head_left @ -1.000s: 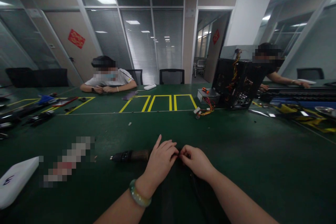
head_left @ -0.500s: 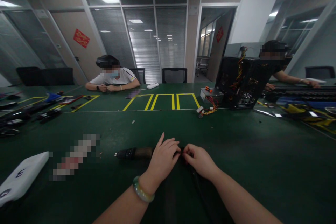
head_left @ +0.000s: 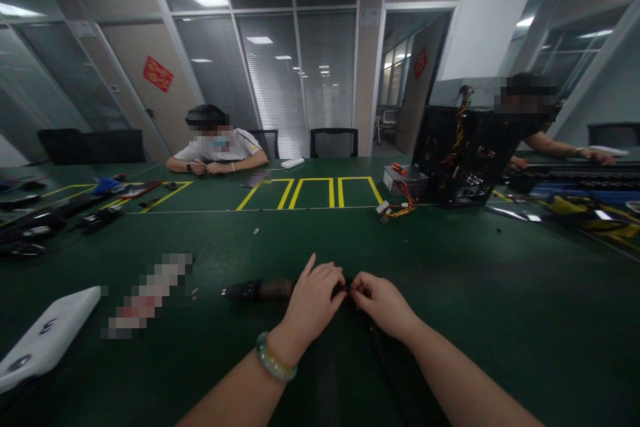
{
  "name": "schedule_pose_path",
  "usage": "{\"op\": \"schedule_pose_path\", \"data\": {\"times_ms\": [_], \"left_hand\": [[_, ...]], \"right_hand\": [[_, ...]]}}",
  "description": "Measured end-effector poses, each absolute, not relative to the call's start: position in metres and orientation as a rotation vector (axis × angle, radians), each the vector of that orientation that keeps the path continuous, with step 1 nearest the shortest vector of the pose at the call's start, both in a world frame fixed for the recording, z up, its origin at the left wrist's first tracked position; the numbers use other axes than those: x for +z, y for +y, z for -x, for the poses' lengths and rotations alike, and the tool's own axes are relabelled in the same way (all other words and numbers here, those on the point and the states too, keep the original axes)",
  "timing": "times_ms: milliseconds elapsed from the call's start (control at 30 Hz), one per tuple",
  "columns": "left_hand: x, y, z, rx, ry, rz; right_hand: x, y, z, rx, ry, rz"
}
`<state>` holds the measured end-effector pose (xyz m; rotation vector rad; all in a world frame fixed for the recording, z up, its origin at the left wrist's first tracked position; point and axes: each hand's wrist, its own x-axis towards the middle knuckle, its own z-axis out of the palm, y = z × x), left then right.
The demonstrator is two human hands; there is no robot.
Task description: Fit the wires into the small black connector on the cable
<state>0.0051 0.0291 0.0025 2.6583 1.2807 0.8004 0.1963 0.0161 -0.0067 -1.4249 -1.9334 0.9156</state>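
Observation:
A black and brown cylindrical tool with a metal tip (head_left: 270, 289), like an electric screwdriver, lies sideways on the green table. My left hand (head_left: 316, 297), with a bangle at the wrist, is wrapped over its rear part. One of its fingers sticks up, while the thumb curls in toward the tool's end. Close beside it, my right hand (head_left: 380, 303) pinches something small and dark at that end; the fingers hide most of it. A black cable (head_left: 379, 340) runs from under my right hand toward the front edge.
A white device (head_left: 50, 337) and a blurred-out strip (head_left: 153, 297) lie to the left. Farther back stand a power supply (head_left: 400, 181) with loose wires and a black computer case (head_left: 453, 153). Two people sit at the table (head_left: 300, 240), one at far left, one at right.
The view has shifted very slightly. Both hands keep nearly the same place and grip at the tool's end, with only tiny finger movement.

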Motion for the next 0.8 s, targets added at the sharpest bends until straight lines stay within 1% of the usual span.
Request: {"op": "schedule_pose_path", "data": {"times_ms": [200, 467, 800], "left_hand": [[0.0037, 0.0278, -0.0056, 0.784, 1.207, -2.676], [0.0051, 0.0262, -0.0078, 0.838, 1.276, -2.625], [0.006, 0.0252, -0.0068, 0.825, 1.242, -2.658]], "right_hand": [[-0.0045, 0.0153, -0.1955, 0.875, -1.951, 1.445], [-0.007, 0.0154, -0.1957, 0.898, -1.942, 1.451], [-0.006, 0.0164, -0.1951, 0.872, -1.943, 1.426]]}}
